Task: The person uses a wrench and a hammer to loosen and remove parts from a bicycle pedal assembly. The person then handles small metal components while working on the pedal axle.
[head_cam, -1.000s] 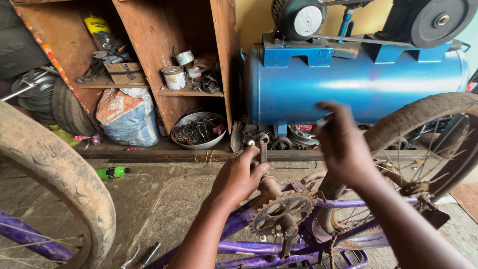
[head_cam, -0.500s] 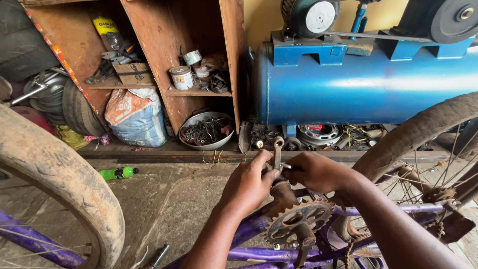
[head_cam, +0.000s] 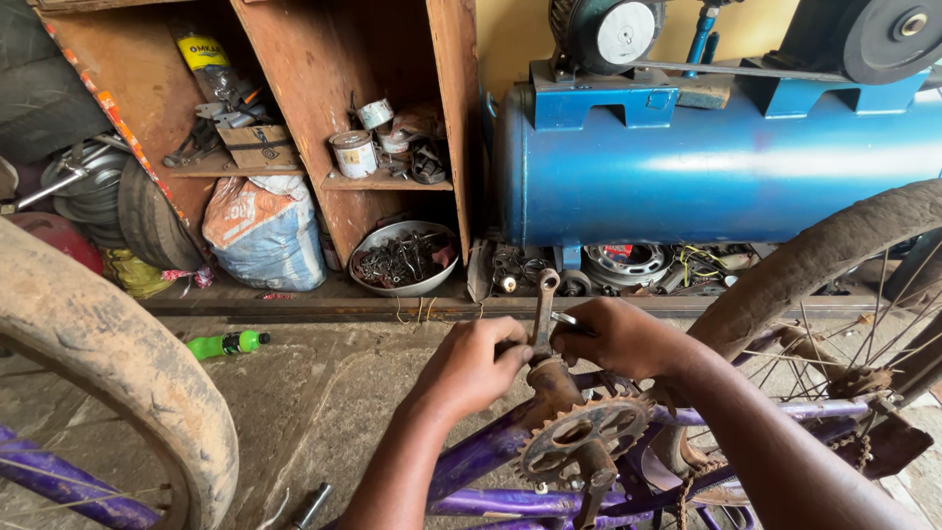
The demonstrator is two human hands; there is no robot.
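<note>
Rusty crank arm (head_cam: 545, 314) stands upright above toothed chainring (head_cam: 579, 442) on purple frame (head_cam: 481, 456)

Lighting: soft, even daylight; pale glare band on blue tank (head_cam: 706, 186); shelf (head_cam: 294, 108) recesses shadowed. Focus sharp; wide-angle bending at edges.

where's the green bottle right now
In the head view the green bottle lies on its side on the concrete floor at left, just beyond the muddy front tyre and below the white sack.
</note>
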